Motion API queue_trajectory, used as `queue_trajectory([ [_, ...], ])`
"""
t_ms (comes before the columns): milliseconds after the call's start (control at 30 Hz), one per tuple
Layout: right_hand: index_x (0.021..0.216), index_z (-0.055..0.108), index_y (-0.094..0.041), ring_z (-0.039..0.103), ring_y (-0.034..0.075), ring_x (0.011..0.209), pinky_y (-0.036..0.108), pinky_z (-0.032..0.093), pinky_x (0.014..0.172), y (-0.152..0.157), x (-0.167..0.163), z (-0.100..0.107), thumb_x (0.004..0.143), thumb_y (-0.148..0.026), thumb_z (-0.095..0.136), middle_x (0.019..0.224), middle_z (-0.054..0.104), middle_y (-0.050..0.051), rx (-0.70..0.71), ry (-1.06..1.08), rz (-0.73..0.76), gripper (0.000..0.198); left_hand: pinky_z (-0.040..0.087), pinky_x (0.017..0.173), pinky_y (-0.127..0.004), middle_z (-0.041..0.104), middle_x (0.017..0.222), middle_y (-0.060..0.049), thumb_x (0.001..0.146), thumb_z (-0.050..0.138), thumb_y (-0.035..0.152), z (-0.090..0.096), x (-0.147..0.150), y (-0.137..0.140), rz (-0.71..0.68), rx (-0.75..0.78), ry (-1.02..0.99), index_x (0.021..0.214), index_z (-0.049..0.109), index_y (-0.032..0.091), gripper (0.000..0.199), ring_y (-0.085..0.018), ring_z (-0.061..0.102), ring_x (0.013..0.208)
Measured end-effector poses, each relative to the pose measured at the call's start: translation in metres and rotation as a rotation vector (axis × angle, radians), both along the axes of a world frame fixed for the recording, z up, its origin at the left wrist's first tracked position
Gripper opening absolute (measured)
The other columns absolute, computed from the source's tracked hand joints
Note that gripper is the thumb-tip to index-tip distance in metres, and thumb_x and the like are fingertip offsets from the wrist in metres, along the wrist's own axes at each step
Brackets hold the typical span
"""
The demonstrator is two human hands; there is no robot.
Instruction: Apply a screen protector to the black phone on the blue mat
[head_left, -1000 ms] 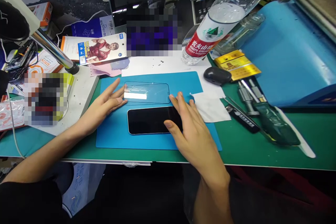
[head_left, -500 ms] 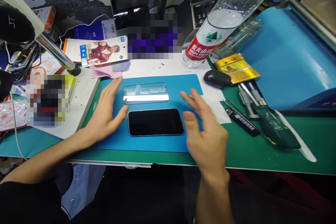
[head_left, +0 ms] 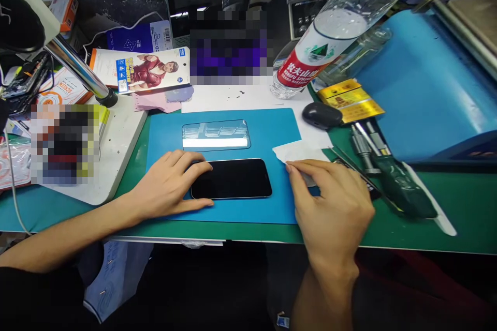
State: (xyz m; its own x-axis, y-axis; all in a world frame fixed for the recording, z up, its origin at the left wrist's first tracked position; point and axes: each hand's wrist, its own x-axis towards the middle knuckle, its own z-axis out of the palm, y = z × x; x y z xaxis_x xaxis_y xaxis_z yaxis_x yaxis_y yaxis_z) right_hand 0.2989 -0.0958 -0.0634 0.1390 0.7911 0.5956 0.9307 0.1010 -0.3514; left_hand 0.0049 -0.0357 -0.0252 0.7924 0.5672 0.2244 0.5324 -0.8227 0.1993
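One phone (head_left: 238,179), left hand (head_left: 166,183) holding it across one end, right hand (head_left: 332,207) pinching a tissue (head_left: 298,151) — glass sheet (head_left: 216,133) still lying apart, so probably plenty left

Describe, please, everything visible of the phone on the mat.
The phone has rounded corners, a glossy black, unlit screen and a thin, pale, metal-looking edge. It lies screen up on the blue mat, lengthwise left to right, on the near side of the clear sheet. The left hand spans its left end, fingers at the far edge, thumb at the near one, seemingly touching both.
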Motion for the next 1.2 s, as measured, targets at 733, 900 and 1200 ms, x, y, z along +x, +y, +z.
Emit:
queue_trajectory([
  [733, 0.173, 0.025, -0.025, 0.048, 0.029, 0.157, 0.054, 0.043, 0.13, -0.037, -0.026, 0.001, 0.111, -0.034, 0.054, 0.167, 0.052, 0.011, -0.262, -0.082, 0.41, 0.069, 0.055, 0.095, -0.047, 0.067, 0.122, -0.014, 0.103, 0.06, 0.069, -0.002, -0.001, 0.002, 0.0, -0.131, -0.063, 0.143, 0.051, 0.018, 0.066, -0.03, 0.063, 0.108],
  [900, 0.174, 0.022, -0.022, 0.044, 0.029, 0.16, 0.055, 0.043, 0.13, -0.033, -0.031, 0.003, 0.111, -0.039, 0.052, 0.17, 0.047, 0.014, -0.306, -0.088, 0.401, 0.071, 0.054, 0.095, -0.046, 0.066, 0.121, -0.014, 0.103, 0.06, 0.067, -0.001, 0.0, 0.002, -0.006, -0.128, -0.069, 0.145, 0.048, 0.016, 0.067, -0.03, 0.062, 0.108],
  [1200, 0.173, 0.028, -0.02, 0.049, 0.03, 0.157, 0.052, 0.042, 0.131, -0.056, -0.031, 0.007, 0.109, -0.036, 0.056, 0.167, 0.052, 0.014, -0.286, -0.12, 0.433, 0.071, 0.053, 0.097, -0.047, 0.067, 0.122, -0.014, 0.104, 0.06, 0.065, -0.003, 0.001, -0.001, 0.007, -0.191, -0.106, 0.147, 0.046, 0.018, 0.065, -0.032, 0.063, 0.112],
])
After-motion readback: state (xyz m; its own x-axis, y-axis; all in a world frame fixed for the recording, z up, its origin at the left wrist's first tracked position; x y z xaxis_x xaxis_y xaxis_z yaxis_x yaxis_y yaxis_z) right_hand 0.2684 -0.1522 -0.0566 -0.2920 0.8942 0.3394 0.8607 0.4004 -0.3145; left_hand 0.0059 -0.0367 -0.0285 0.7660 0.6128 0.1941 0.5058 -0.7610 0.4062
